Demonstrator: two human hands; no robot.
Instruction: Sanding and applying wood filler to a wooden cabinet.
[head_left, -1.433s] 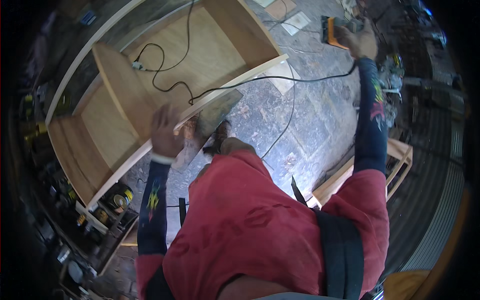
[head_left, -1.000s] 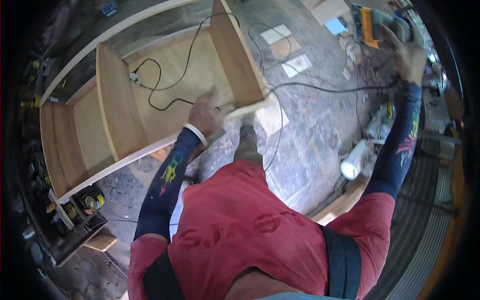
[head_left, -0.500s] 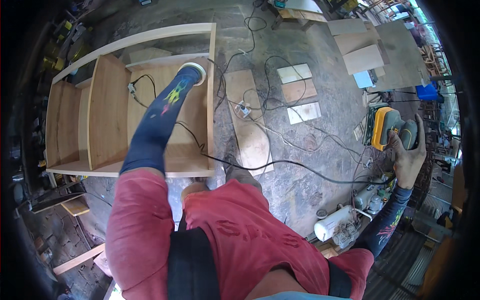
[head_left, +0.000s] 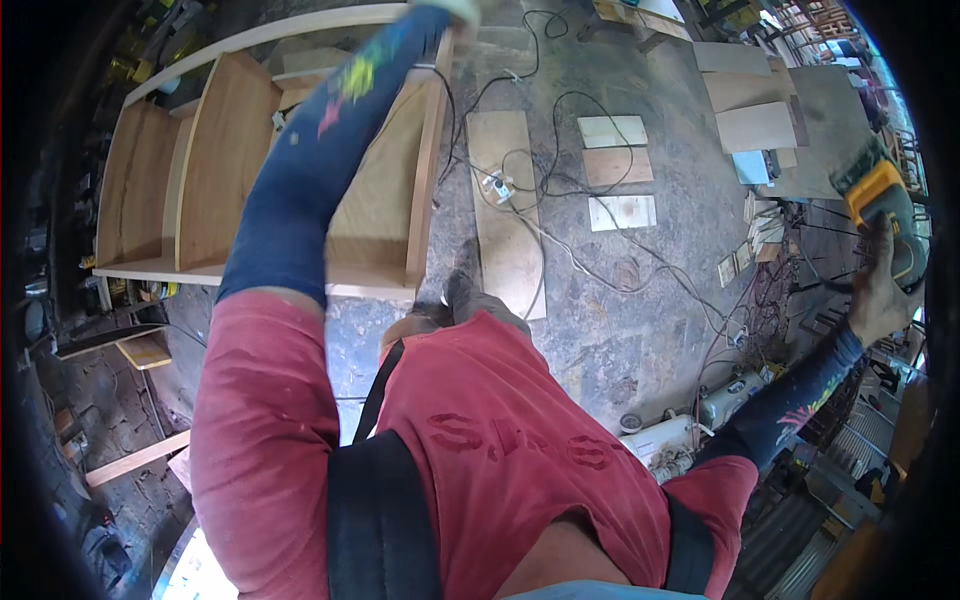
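My right hand is raised at the far right and is closed round a yellow-and-dark power sander, held off the floor. A wooden cabinet frame with open compartments lies on the floor at the left. My left arm in a dark blue sleeve stretches across it to its far right corner. There my left hand is at the top edge of the picture, smeared by motion, with a pale band round the wrist; its fingers do not show clearly.
Black and grey cables wind over the concrete floor. A long board and several small panels lie in the middle. Cardboard-like sheets are stacked at the far right. An air compressor stands by my right arm.
My left hand has moved away from inside the cabinet to its far right corner. My right hand has carried the sander further right and outward, turning it. The view has shifted.
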